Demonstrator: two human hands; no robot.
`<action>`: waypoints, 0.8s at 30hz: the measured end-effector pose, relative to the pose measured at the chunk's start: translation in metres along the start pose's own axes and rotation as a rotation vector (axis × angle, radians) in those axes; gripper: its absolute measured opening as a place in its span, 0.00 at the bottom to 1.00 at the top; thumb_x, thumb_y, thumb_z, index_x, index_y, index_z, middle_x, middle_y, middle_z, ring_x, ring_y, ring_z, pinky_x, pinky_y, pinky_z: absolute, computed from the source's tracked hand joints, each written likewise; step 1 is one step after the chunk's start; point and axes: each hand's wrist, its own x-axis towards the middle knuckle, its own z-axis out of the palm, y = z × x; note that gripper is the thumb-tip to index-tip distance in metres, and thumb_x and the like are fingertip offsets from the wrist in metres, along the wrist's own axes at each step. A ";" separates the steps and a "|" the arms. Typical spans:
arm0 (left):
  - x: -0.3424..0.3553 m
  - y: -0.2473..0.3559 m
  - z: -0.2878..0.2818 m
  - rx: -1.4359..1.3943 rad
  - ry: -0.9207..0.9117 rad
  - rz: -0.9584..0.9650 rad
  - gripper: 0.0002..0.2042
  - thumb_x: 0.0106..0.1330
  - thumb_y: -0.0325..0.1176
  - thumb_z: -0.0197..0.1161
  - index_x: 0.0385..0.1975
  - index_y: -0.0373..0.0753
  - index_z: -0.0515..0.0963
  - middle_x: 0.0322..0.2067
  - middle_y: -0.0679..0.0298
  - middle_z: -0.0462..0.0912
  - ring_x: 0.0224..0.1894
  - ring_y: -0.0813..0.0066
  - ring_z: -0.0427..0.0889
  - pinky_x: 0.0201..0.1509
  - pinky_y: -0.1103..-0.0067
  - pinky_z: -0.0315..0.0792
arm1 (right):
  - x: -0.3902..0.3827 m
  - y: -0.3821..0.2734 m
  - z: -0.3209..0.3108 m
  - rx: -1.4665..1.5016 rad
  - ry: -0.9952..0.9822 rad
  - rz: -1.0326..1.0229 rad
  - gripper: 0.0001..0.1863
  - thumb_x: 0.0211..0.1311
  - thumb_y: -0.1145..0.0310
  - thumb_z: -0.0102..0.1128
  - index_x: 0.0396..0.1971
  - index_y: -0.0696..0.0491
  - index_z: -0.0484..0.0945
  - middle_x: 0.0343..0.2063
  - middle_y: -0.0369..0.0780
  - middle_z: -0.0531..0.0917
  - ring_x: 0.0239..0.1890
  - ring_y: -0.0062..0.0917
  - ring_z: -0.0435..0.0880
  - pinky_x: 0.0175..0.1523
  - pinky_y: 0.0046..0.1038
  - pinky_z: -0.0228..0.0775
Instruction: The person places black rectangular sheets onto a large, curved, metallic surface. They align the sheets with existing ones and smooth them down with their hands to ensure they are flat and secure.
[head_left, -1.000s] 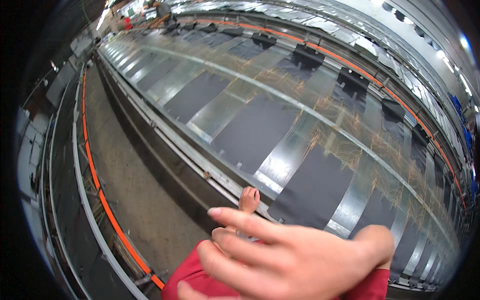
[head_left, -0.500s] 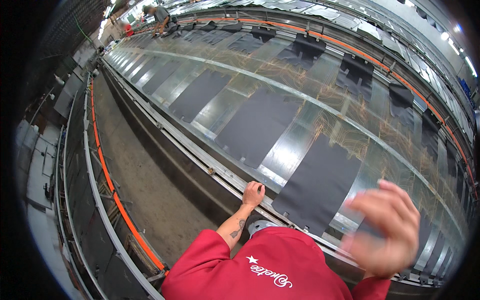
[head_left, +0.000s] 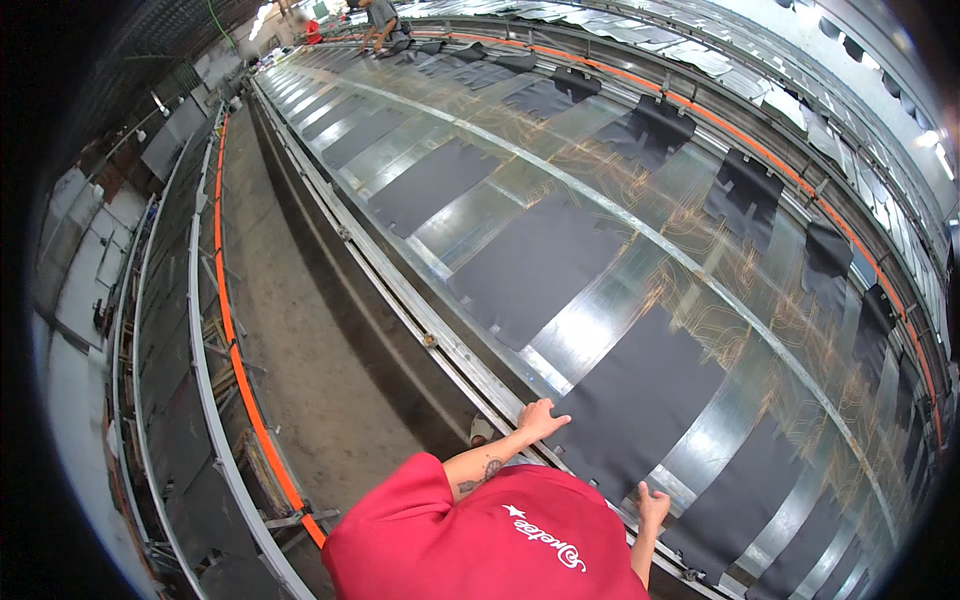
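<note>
My left hand (head_left: 542,422) is at the near left corner of a dark grey sheet (head_left: 640,390) lying on a long metal table, its fingers curled at the sheet's edge. My right hand (head_left: 652,510) is at the same sheet's near right corner, fingers bent and closed on the edge. More dark sheets (head_left: 535,270) lie in a row between shiny metal strips. Thin yellowish cut-out outlines (head_left: 660,295) mark the table's surface beyond them. My red sleeves and shirt fill the bottom of the view.
A concrete aisle (head_left: 290,330) runs along the left, with another bench bearing an orange rail (head_left: 225,300). A long metal rail (head_left: 370,260) edges my table. Past the far orange rail stand more racks of sheets. Two people (head_left: 378,28) stand at the table's far end.
My right hand has come down from close in front of the camera to the sheet's near edge. My left hand has moved slightly right, onto the sheet's corner.
</note>
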 end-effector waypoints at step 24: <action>0.221 0.389 -0.250 -0.754 -0.219 0.518 0.06 0.64 0.34 0.70 0.30 0.41 0.82 0.26 0.73 0.80 0.26 0.84 0.75 0.31 0.81 0.68 | 0.136 -0.471 -0.297 0.867 -0.179 -0.563 0.13 0.61 0.60 0.70 0.33 0.55 0.81 0.33 0.35 0.83 0.34 0.19 0.80 0.40 0.30 0.74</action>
